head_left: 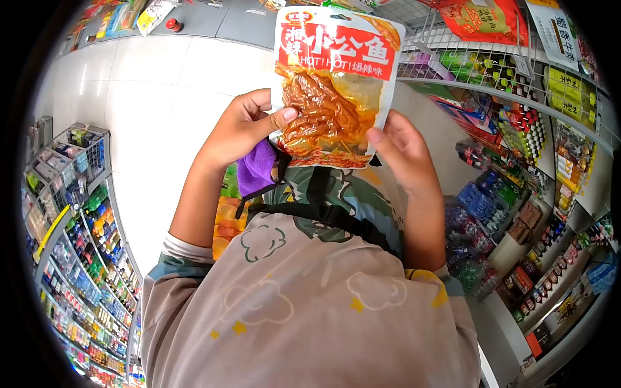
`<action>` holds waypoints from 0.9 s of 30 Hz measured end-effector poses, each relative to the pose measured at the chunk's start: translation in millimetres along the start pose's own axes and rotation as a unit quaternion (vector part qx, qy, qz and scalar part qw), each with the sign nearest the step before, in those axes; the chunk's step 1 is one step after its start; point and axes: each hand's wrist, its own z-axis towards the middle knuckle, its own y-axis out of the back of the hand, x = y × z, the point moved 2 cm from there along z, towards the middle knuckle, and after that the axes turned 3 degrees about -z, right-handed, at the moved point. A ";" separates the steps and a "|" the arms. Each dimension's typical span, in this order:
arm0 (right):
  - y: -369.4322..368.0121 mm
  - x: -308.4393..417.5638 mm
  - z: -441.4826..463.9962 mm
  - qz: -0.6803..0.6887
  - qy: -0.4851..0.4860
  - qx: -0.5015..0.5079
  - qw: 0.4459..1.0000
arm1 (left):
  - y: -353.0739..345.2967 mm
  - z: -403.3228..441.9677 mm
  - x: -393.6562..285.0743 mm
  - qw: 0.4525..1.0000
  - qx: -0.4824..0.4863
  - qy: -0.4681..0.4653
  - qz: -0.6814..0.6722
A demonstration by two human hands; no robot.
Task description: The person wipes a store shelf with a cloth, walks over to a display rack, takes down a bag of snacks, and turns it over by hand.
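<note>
A red and white snack packet (330, 97) with a see-through window is held upright in front of the body, brown food showing inside. My left hand (249, 126) grips its left edge, thumb on the front near the window. On the packet's lower right edge, my right hand (401, 145) holds it with the thumb in front and the fingers behind. A purple cloth (257, 169) hangs just below my left hand, beside an orange and green packet (229, 220) partly hidden by the left forearm and the clothing.
Curved-looking shelves of goods (97, 252) stand at the left, with wire baskets (97, 152) above them. Wire racks (517, 97) with packets run along the right, bottles (482, 200) below. A grey counter (239, 26) crosses the top, over a pale tiled floor (149, 84).
</note>
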 end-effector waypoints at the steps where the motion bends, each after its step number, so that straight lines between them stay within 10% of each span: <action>1: -3.8 -1.2 0.1 -0.002 -0.001 0.001 1.000 | -0.9 -0.8 -1.0 1.000 -0.002 -0.003 -0.010; 27: -59.7 -12.7 2.8 0.024 -0.105 -0.046 0.993 | 20.4 -50.5 13.5 0.991 0.085 0.035 -0.094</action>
